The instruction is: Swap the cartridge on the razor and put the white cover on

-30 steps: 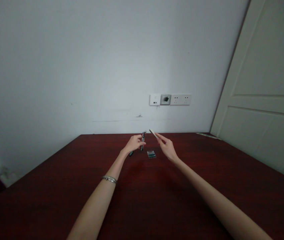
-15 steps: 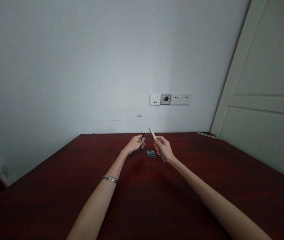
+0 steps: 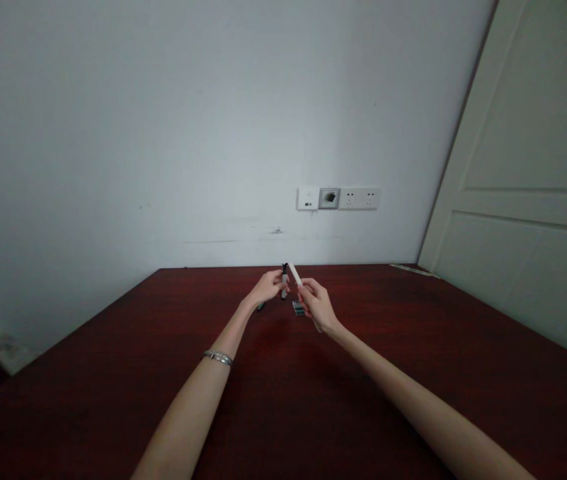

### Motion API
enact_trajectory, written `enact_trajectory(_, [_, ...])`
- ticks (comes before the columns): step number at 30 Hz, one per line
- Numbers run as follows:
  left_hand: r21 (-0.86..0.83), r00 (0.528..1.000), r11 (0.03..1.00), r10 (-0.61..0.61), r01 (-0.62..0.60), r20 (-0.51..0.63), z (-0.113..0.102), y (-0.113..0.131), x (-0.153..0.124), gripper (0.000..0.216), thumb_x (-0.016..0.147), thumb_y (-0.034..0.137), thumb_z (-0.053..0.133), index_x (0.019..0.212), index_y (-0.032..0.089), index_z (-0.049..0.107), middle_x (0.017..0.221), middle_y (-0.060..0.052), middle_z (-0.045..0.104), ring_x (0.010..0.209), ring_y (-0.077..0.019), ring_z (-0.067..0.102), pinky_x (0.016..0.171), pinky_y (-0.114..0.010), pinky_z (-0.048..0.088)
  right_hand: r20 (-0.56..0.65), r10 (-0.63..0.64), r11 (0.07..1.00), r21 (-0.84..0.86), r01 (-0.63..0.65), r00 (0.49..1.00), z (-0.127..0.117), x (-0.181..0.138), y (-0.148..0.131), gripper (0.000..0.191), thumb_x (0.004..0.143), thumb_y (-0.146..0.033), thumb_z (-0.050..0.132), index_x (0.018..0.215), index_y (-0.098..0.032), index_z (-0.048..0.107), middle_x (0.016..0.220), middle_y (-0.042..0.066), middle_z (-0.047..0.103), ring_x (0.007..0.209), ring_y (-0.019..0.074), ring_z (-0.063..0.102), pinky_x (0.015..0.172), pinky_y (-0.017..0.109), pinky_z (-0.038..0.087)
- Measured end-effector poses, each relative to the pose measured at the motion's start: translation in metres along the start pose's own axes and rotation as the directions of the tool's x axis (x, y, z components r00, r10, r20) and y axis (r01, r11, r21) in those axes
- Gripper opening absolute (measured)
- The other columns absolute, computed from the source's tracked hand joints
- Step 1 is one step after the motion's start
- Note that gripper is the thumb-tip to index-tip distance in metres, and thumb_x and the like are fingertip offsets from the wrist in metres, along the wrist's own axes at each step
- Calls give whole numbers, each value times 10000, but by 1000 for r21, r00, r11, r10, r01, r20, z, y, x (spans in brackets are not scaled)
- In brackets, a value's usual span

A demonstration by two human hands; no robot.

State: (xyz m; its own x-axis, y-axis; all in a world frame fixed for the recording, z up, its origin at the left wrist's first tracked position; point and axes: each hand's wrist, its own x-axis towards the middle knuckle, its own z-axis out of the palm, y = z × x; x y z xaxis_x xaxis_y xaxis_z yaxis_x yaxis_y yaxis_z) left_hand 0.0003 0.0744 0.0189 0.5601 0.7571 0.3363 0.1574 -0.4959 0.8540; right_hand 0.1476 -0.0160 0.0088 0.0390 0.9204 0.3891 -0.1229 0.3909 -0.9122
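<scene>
Both my arms reach out over a dark red table. My left hand is closed round a thin dark pen-like stick held upright. My right hand is closed on a slim white stick that tilts up to the left, its tip close to the dark one. A small greenish box lies on the table just behind my right hand, partly hidden by it. A short dark piece lies under my left hand. A silver bracelet sits on my left wrist.
A white wall stands behind the table with a row of sockets. A white door fills the right side. A pale flat strip lies at the table's far right corner.
My right hand has moved left with the white stick, bringing its tip close to the dark stick. My left hand has hardly moved.
</scene>
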Motion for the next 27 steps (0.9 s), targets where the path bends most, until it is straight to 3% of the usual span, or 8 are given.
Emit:
enact_trajectory(6, [22,1000,1000,3,-3,16,1,4,-1,168,710,109,542,878,104,543,680,-46,637,582,-127,604,539,-217,444,-9,-39,999,-38,39,999,0,2,-3,305,771,-458,539,881,-174,539,533,-73,437,348,28,305,270,128,221])
enact_trajectory(27, [19,999,1000,18,-18,31,-2,-5,0,141,726,131,521,865,107,531,710,-47,633,600,-115,592,558,-206,434,3,7,999,-32,-7,1000,10,-5,-2,314,764,-460,534,892,-174,540,533,-74,428,350,31,295,271,126,203])
